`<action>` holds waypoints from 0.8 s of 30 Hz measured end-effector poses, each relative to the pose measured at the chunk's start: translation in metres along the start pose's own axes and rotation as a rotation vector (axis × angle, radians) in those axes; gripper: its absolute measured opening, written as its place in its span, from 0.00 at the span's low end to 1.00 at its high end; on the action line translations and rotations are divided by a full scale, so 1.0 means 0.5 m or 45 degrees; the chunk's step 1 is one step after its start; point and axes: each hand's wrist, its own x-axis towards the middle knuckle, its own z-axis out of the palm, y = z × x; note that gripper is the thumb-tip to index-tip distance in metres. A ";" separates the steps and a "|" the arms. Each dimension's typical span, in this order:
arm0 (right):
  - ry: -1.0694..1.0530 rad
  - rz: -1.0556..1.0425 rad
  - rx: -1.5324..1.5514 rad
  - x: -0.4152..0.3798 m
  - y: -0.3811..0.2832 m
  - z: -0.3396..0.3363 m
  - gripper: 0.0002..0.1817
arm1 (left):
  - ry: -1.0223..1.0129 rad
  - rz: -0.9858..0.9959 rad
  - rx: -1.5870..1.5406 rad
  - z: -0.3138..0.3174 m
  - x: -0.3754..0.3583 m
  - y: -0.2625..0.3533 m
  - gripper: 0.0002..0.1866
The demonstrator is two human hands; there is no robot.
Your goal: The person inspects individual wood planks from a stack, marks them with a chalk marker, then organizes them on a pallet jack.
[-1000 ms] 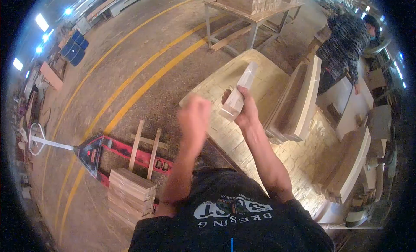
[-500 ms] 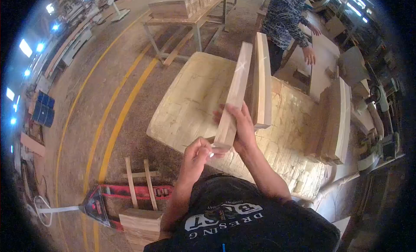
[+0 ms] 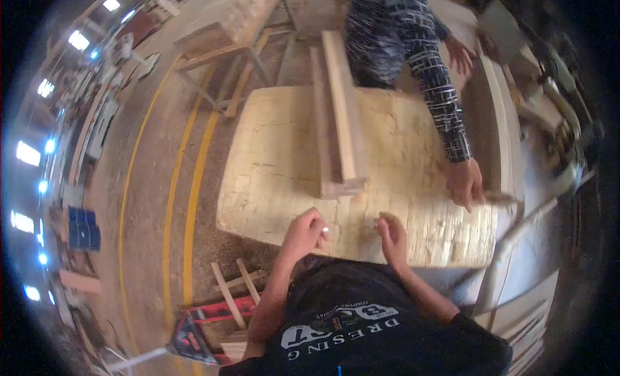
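Observation:
My left hand (image 3: 306,234) is closed over the near edge of the pale worktable (image 3: 265,163), with a small white thing between thumb and finger. To the right, my right hand (image 3: 392,238) is closed too, its fingertips pinched on a small white bit too small to name. Both hands are apart and touch no board. Beyond them two wooden pieces (image 3: 340,117) lie side by side on the tabletop, their near ends facing me.
A co-worker's patterned sleeve (image 3: 442,104) reaches over the table's right side, one hand (image 3: 465,183) beside a stack of boards (image 3: 494,124). Another table (image 3: 248,37) holds wood at the back. A red and black pallet jack (image 3: 197,334) stands at lower left.
The wooden piece I held now lies beside the other one, and my hands have come off it and moved apart. The co-worker has leaned in, reaching toward the right-hand stack.

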 end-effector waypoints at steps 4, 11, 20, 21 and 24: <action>0.324 -0.063 0.022 0.024 -0.006 -0.060 0.13 | -0.066 0.358 0.432 0.187 0.045 -0.077 0.08; 0.211 -0.074 0.234 0.117 0.005 -0.152 0.11 | 0.118 0.174 0.276 0.272 0.085 -0.024 0.06; 0.007 -0.188 -0.227 0.130 -0.009 -0.162 0.11 | 0.484 -0.167 -0.069 0.153 -0.070 -0.260 0.07; 0.054 -0.336 -0.285 0.128 -0.021 -0.133 0.11 | 0.559 -0.157 -0.166 0.137 -0.099 -0.275 0.08; 0.010 -0.472 -0.354 0.078 0.084 -0.148 0.17 | 0.743 -0.036 -0.046 0.194 -0.151 -0.480 0.09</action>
